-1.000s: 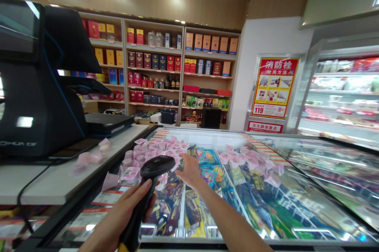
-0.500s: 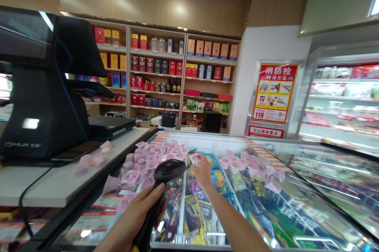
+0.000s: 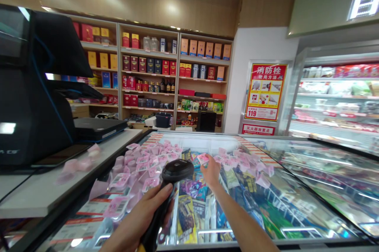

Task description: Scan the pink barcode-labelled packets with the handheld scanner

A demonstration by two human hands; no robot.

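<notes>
My left hand is wrapped around the handle of a black barcode scanner, its head tilted forward over the freezer glass. In my right hand, a small pink piece with a white barcode label is pinched between the fingers, just beyond the scanner head. To the left, a heap of similar pink barcode-labelled pieces lies on the glass top. Another group of pink labelled pieces sits to the right of my right hand. Beneath the glass are colourful frozen packets.
On the left, a black checkout terminal stands on a white counter, with a few loose pink pieces. Boxed-goods shelves line the back wall. A lit refrigerated display is at right.
The view has swung slightly to the right. The scanner and the pink piece in my right hand stay close together; the piece's label now faces me more plainly.
</notes>
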